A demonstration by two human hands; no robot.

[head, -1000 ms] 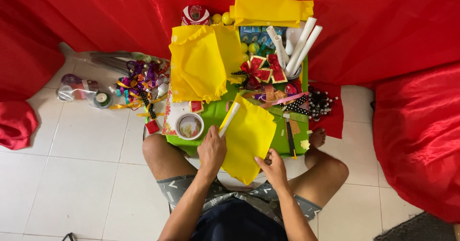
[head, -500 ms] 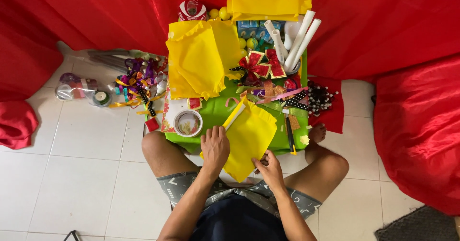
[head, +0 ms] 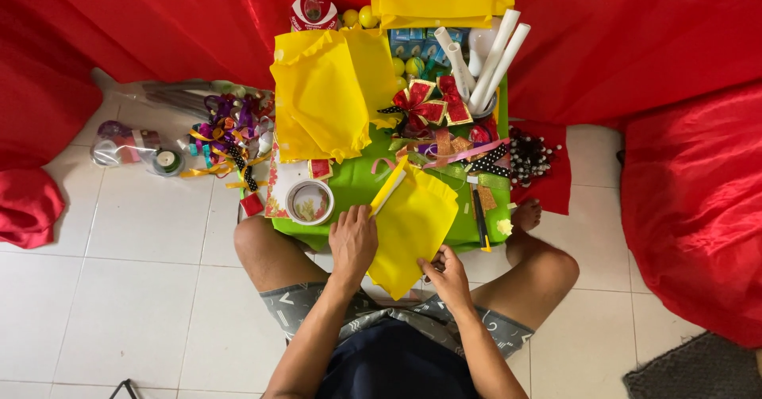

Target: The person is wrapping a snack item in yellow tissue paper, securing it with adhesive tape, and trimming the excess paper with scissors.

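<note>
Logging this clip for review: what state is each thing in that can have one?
Left hand: flat on the yellow sheet's left edge.
Right hand: gripping the sheet's lower right edge.
Yellow sheet: folded, overhanging the green board.
Tape roll: lying flat.
White paper rolls: rolled, leaning together.
Large yellow paper: crumpled, loosely piled.

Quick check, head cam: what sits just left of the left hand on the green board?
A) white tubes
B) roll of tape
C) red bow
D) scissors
B: the tape roll lies on the green board just left of the left hand, which presses on the yellow sheet.
</note>
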